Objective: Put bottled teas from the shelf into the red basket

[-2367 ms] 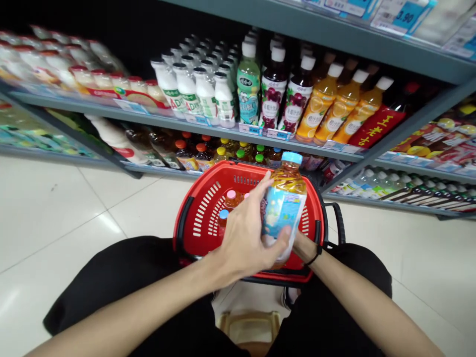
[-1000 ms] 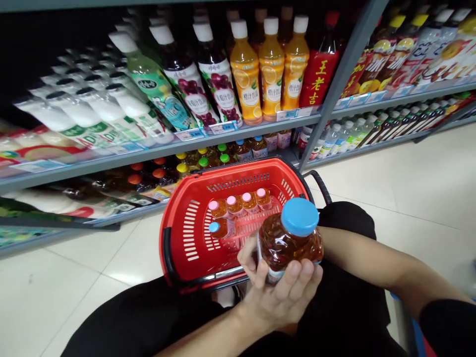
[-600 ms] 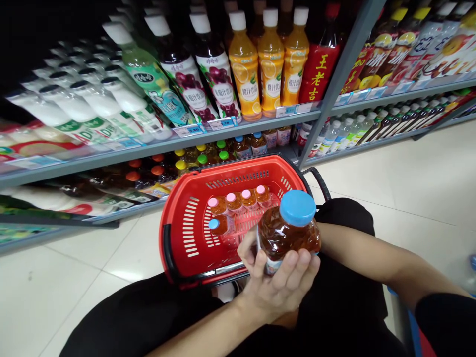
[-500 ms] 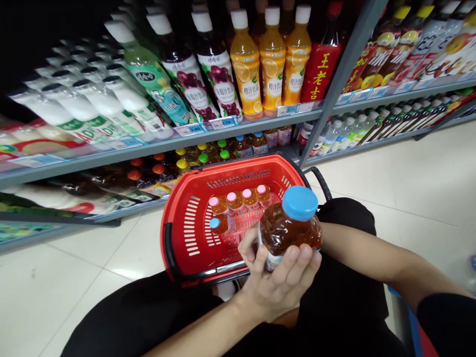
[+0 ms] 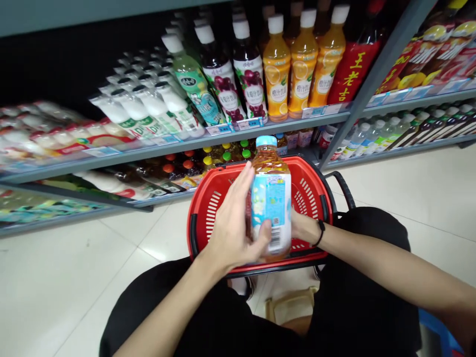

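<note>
A bottle of amber drink (image 5: pixel 270 198) with a light blue cap and a blue and white label is held nearly upright over a red shopping basket (image 5: pixel 203 203). My left hand (image 5: pixel 232 223) is closed around its left side, with the thumb across the lower label and the fingers along the far side. My right hand (image 5: pixel 302 227) is against the bottle's right rear side; its fingers are hidden behind the bottle. The bottle and my hands cover most of the basket's inside. A dark band is on my right wrist.
Ahead runs a grey shelf (image 5: pixel 178 141) with orange juice bottles (image 5: pixel 277 74), grape juice bottles (image 5: pixel 251 74) and white milk drink bottles (image 5: pixel 148 106). More bottles stand on the lower shelf. The basket's black handle (image 5: pixel 344 186) sticks out at right. A beige stool (image 5: pixel 292 300) is below, between my legs.
The bottle has turned from tilted, cap towards me, to nearly upright with its label facing me. It is now over the basket. My view has shifted left.
</note>
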`<action>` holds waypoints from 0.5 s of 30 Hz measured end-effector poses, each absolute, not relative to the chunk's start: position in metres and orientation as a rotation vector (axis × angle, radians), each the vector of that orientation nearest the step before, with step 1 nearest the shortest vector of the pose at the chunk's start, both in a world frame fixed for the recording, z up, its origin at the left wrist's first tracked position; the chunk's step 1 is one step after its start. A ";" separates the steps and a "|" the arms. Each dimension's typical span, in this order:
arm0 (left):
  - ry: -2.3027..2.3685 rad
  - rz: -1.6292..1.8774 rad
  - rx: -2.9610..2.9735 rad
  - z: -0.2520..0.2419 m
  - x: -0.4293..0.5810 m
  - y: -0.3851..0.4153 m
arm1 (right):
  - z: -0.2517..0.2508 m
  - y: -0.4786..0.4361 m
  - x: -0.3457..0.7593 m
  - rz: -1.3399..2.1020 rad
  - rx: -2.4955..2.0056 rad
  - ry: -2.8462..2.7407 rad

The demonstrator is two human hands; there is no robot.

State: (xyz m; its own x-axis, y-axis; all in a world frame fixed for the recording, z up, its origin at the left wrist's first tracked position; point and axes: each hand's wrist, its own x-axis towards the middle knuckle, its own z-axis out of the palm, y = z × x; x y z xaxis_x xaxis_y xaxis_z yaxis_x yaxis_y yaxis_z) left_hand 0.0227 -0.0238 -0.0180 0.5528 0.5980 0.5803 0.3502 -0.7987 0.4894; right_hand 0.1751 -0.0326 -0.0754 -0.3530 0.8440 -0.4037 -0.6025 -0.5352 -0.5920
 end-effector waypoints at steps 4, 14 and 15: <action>0.757 1.031 2.198 -0.029 0.008 -0.009 | -0.074 -0.030 0.163 1.945 -1.006 -0.031; 1.157 0.919 1.306 -0.055 0.018 0.010 | -0.067 -0.033 0.170 2.058 -0.847 -0.029; 1.201 0.910 1.213 -0.057 0.017 0.012 | -0.066 -0.034 0.173 2.077 -0.833 -0.073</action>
